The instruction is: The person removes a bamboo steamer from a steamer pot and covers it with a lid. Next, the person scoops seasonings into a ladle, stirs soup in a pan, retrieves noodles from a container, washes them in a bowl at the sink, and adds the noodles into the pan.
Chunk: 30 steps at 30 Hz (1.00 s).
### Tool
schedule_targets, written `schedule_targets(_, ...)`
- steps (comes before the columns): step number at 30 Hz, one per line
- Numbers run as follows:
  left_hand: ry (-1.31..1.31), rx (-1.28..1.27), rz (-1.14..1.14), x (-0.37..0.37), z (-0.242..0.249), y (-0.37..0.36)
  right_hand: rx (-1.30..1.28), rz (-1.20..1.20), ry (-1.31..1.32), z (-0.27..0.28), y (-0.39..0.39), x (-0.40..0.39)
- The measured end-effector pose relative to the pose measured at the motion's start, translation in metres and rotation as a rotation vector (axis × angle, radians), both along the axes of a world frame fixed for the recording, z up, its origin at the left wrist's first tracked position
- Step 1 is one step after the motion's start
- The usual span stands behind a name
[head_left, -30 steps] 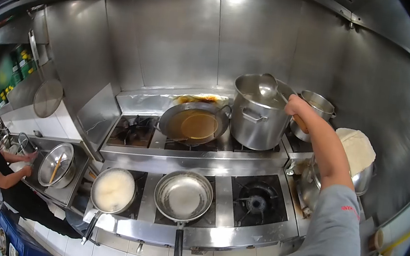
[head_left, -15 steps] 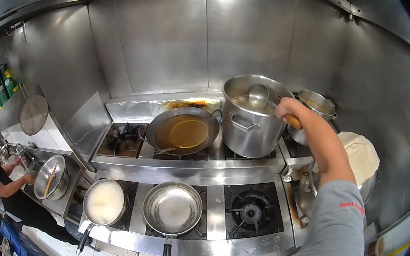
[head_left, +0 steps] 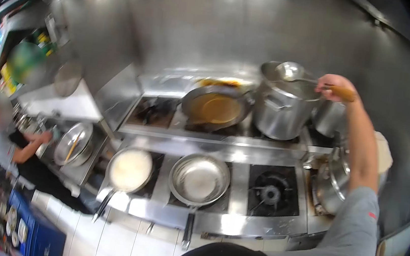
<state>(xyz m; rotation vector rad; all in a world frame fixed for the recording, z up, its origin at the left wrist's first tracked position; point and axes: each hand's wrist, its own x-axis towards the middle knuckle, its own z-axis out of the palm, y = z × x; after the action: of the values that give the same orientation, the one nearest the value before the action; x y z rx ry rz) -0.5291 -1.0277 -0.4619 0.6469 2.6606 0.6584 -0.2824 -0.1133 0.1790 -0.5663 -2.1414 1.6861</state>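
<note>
My right hand [head_left: 336,88] is closed around the wooden handle of a metal ladle [head_left: 290,71]. The ladle's round bowl is at the mouth of a tall steel stockpot [head_left: 279,117], near its upper rim. Blur hides what the bowl contains. My right arm reaches across the right side of the stove. On the front burners sit a frying pan with pale, creamy contents [head_left: 130,170] and a second frying pan [head_left: 199,181] with a shiny bare bottom. My left hand is out of sight.
Left of the stockpot stands a dark wok [head_left: 217,109] of brownish liquid. A burner [head_left: 271,191] is at front right, with a large steel pot [head_left: 331,182] beside it. At left, a co-worker [head_left: 25,149] stands by a steel bowl [head_left: 74,143].
The ladle's bowl has risen from inside the stockpot to its rim, and my right hand has moved up and right. My view has shifted too. The co-worker's hands have moved slightly.
</note>
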Motion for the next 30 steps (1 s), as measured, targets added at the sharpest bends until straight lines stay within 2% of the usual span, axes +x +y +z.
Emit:
schedule_targets(1, 0.117, -0.029, -0.012, -0.014, -0.008, -0.007, 0.531, 0.058, 0.145, -0.005, -0.029, -0.002)
schedule_targets(2, -0.068, 0.051, 0.297, 0.016, 0.006, -0.003, 0.334, 0.030, 0.121, 0.005, -0.049, -0.005)
schedule_targets(3, -0.380, 0.110, 0.553, 0.011, 0.004, -0.007, 0.136, -0.014, 0.107, 0.017, -0.069, -0.008)
schedule_targets(4, -0.134, -0.086, 0.144, 0.007, 0.005, -0.023, 0.493, 0.125, 0.145, 0.017, -0.077, -0.013)
schedule_targets(5, -0.074, -0.032, 0.029, 0.009, 0.009, -0.036, 0.444, 0.116, 0.098, 0.023, -0.090, -0.021)
schedule_targets(6, -0.100, 0.029, 0.074, 0.014, 0.014, -0.047, 0.396, 0.106, 0.052, 0.030, -0.104, -0.028)
schedule_targets(7, -0.297, 0.087, 0.402, 0.023, 0.024, -0.050, 0.251, 0.077, -0.013, 0.031, -0.123, -0.036)
schedule_targets(9, -0.395, 0.164, 0.587, 0.029, 0.028, -0.073, -0.042, -0.018, -0.126, 0.035, -0.162, -0.054)
schedule_targets(12, -0.509, 0.140, 0.706, 0.041, 0.034, -0.121, -0.031, 0.142, -0.021, 0.014, -0.228, -0.096)
schedule_targets(14, -0.522, 0.148, 0.773, 0.051, 0.030, -0.154, -0.197, 0.068, -0.159, 0.003, -0.295, -0.143)
schedule_targets(16, -0.548, 0.134, 0.889, 0.076, 0.036, -0.197, -0.401, 0.110, -0.246, -0.054, -0.332, -0.203)
schedule_targets(17, -0.552, 0.138, 0.910, 0.086, 0.032, -0.214, -0.454, 0.132, -0.331, -0.055, -0.379, -0.216)
schedule_targets(19, -0.533, 0.106, 0.985, 0.106, 0.019, -0.238, -0.457, 0.218, -0.349, -0.124, -0.381, -0.263)
schedule_targets(20, -0.631, 0.096, 1.049, 0.115, 0.037, -0.238, -0.383, 0.204, -0.429, -0.126, -0.423, -0.271)
schedule_targets(22, -0.620, 0.096, 1.049, 0.131, 0.047, -0.242, -0.176, 0.258, -0.321, -0.197, -0.442, -0.305)
schedule_targets(24, -0.606, 0.090, 1.042, 0.140, 0.053, -0.245, 0.160, 0.223, -0.491, -0.221, -0.492, -0.324)
schedule_targets(26, -0.621, 0.089, 0.991, 0.145, 0.055, -0.242, 0.354, 0.160, -0.572, -0.252, -0.535, -0.330)
schedule_targets(27, -0.629, 0.085, 0.954, 0.147, 0.056, -0.239, 0.774, 0.154, -0.371, -0.301, -0.528, -0.337)
schedule_targets(30, -0.643, 0.073, 0.833, 0.144, 0.056, -0.235, 0.668, 0.045, -0.441, -0.324, -0.551, -0.330)
